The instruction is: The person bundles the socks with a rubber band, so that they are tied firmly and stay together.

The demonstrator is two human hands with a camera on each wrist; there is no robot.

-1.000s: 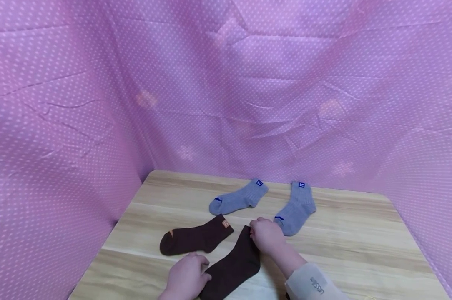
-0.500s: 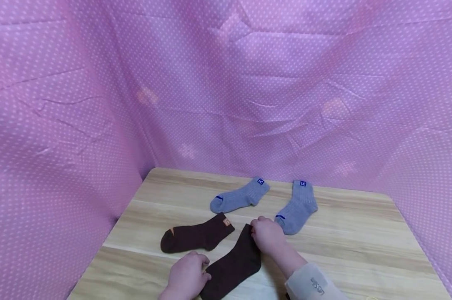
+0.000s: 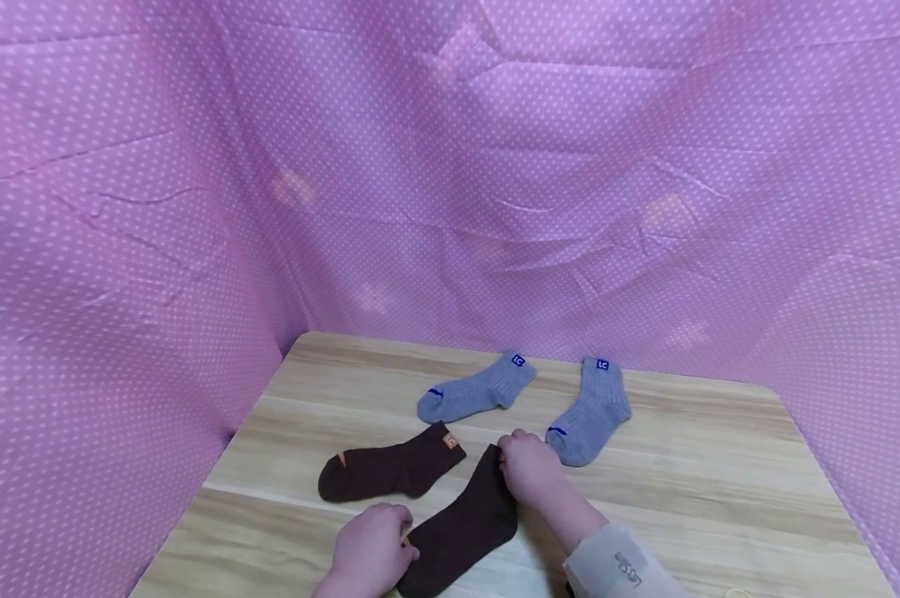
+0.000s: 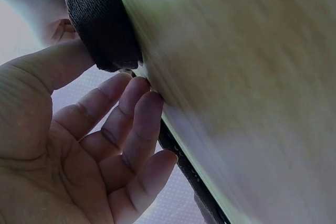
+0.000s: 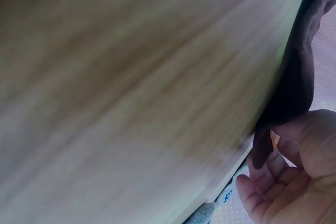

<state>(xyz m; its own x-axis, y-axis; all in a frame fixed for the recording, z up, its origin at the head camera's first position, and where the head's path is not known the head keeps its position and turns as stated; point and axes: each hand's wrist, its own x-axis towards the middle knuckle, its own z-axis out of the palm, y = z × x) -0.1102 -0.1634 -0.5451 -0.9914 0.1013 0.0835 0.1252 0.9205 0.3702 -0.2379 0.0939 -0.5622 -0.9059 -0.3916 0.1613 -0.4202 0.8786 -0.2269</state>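
Note:
A dark brown sock [image 3: 462, 527] lies slantwise on the wooden table between my hands. With thumb and fingertips my right hand [image 3: 528, 469] pinches its cuff; in the right wrist view a bit of an orange label [image 5: 274, 139] shows beside the thumb. At the toe end, my left hand [image 3: 371, 544] holds the sock's edge, thumb against the fabric [image 4: 102, 24] and curled fingertips close beside it. Just left of this sock lies a matching brown sock [image 3: 390, 467], flat, with an orange tag at its cuff and an orange mark at its toe.
Two grey socks with blue tags lie farther back: one grey sock [image 3: 476, 392] at the middle, another grey sock [image 3: 590, 415] right beyond my right hand. Pink dotted cloth [image 3: 450, 208] hangs around the back and sides of the wooden table [image 3: 704, 482].
Both hands stay almost in place on the near brown sock. A small orange patch now shows by my left thumb at the toe. The whole view has shifted very slightly.

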